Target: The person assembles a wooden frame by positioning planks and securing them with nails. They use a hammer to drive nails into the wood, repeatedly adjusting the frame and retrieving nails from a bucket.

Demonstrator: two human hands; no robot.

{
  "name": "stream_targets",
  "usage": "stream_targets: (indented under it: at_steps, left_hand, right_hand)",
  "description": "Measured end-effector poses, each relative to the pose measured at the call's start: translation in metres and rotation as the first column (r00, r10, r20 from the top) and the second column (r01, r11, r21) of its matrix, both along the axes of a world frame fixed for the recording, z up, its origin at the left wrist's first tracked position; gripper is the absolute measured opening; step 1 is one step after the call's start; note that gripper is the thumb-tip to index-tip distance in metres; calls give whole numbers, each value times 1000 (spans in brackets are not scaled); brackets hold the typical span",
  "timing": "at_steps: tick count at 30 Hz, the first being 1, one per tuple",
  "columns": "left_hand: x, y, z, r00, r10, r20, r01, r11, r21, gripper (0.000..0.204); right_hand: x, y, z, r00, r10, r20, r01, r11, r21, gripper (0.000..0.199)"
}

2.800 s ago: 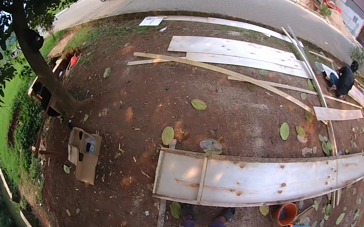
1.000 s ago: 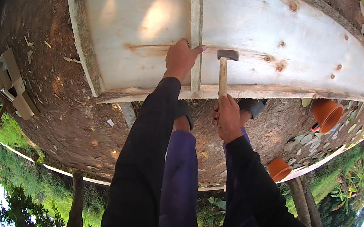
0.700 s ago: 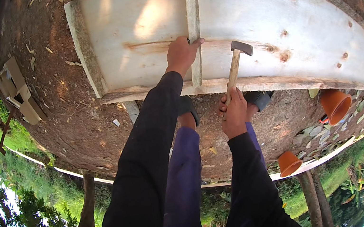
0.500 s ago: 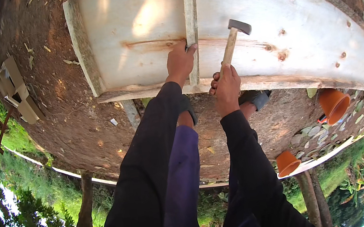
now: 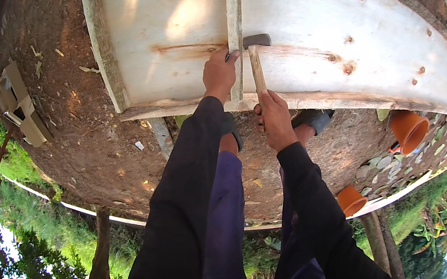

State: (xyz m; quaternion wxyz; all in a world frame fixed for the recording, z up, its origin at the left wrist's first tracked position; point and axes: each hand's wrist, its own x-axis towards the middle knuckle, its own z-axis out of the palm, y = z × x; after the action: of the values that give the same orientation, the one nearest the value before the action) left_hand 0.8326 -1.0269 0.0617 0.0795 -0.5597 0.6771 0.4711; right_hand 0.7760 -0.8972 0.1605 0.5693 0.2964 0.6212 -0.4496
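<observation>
My right hand is wrapped round the wooden handle of a hammer. Its dark metal head is just right of a narrow wooden crosspiece, over a pale plywood panel. On the crosspiece's left side, my left hand is closed in a pinch, fingertips against the wood. A small dark bit shows at those fingertips, too small to name. Rough wooden strips frame the panel, among them a near edge strip below both hands.
Two orange plant pots lie on the ground at the right, one with something red and black beside it. An opened cardboard box is at the far left. My feet are close to the panel's near edge, on brown soil with scattered leaves.
The hammer has swung left and its head has come close to the crosspiece. My left hand stays at the same spot on the wood.
</observation>
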Motion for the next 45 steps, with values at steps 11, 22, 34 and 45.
stream_targets:
  at_steps: [11, 22, 34, 45]
  left_hand:
    - [1, -6, 10, 996, 73, 46, -78, 990, 117, 34]
    - [12, -11, 8, 996, 42, 84, -40, 999, -18, 35]
    - [18, -15, 8, 997, 10, 71, -4, 997, -83, 36]
    - [23, -22, 8, 993, 38, 110, -36, 999, -16, 30]
  right_hand:
    - [-12, -19, -12, 998, 53, -35, -55, 997, -51, 20]
    - [-7, -44, -10, 995, 49, -87, -55, 996, -64, 21]
    - [-8, -18, -6, 998, 6, -55, -8, 999, -46, 20]
    - [60, 19, -4, 998, -63, 12, 63, 998, 27, 18]
